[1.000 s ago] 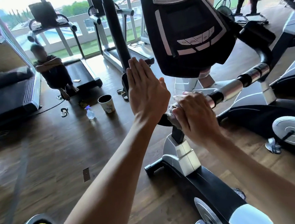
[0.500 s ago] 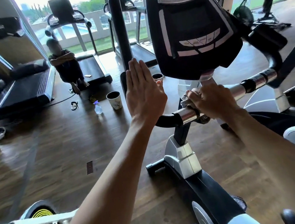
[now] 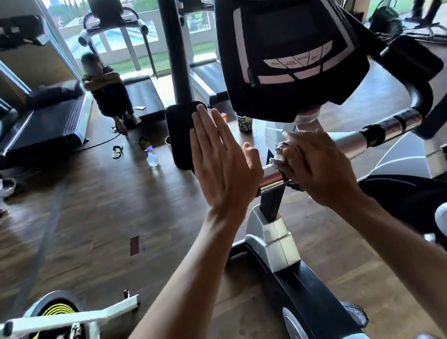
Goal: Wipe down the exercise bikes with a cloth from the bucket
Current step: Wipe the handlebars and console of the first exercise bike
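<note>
Peeking from under the right hand (image 3: 318, 169), crumpled pale cloth (image 3: 280, 154)

You have two hands up: the left hand (image 3: 223, 169) and the right hand (image 3: 319, 164), with one cloth (image 3: 280, 151). On the floor (image 3: 96, 211) you can count one spray bottle (image 3: 151, 156), two cups (image 3: 245, 123), perhaps three treadmills (image 3: 44, 125), and one seated person (image 3: 109, 90).

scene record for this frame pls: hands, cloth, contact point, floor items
left hand: flat, fingers straight, holds nothing
right hand: grips the cloth against the handlebar
bike: console above the bar
floor items: spray bottle, printed cup
bucket: cannot tell which item it is
</note>
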`<state>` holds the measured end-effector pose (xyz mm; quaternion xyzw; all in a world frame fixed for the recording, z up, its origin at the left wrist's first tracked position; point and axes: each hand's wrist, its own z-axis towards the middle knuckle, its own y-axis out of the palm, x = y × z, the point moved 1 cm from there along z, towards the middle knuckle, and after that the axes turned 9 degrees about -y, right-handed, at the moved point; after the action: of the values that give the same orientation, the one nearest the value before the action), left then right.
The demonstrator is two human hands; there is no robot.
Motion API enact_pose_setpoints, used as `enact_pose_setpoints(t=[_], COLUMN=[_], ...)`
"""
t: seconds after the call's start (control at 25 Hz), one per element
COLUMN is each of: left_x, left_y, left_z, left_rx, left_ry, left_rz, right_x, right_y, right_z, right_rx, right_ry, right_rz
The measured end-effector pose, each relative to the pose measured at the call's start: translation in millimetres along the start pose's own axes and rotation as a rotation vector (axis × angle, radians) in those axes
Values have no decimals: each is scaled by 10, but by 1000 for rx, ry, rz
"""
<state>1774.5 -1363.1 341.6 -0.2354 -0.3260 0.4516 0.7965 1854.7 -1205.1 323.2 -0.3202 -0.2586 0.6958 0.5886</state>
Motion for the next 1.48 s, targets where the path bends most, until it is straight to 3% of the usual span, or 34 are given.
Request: enact_pose_setpoints(t=[0.08, 0.2, 0.4, 0.56, 0.64, 0.8, 0.92, 1.08, 1.16, 1.24, 1.4, 1.48], left_x=[-3, 12, 7, 24, 32, 18, -22, -337, -425, -394, -412, -487], left_y=[23, 34, 48, 54, 45, 11, -21, -124, -163, -154, -169, -198], left_z=[-14, -21, -10, -9, -14, -4, -6, 111, 169, 207, 364, 446], left_rx=[22, 55, 91, 94, 93, 119, 115, 36, -5, -2, -84, -111], left_ry=[-6, -18, -21, -34, -41, -27, -1, 133, 177, 145, 189, 234], left_rz=[-7, -39, -58, -37, -36, -98, -122, -74, -46, -33, -6, -6], right_x=[113, 160, 66, 105, 8, -358, -262, 28, -165, -477, -647, -570], right_y=[-47, 13, -18, 0, 19, 105, 55, -33, 39, 149, 118, 114], right_z=[21, 346, -55, 259, 254, 82, 121, 108, 117, 158, 257, 407], right_rx=[-20, -224, 63, -88, -60, -25, -26, 18, 18, 8, -136, -289], right_ry=[-35, 198, -46, 109, 114, -68, -172, 11, 90, 54, -186, -150], right_rz=[56, -49, 42, -18, -69, -53, -1, 45, -28, -71, -101, -55])
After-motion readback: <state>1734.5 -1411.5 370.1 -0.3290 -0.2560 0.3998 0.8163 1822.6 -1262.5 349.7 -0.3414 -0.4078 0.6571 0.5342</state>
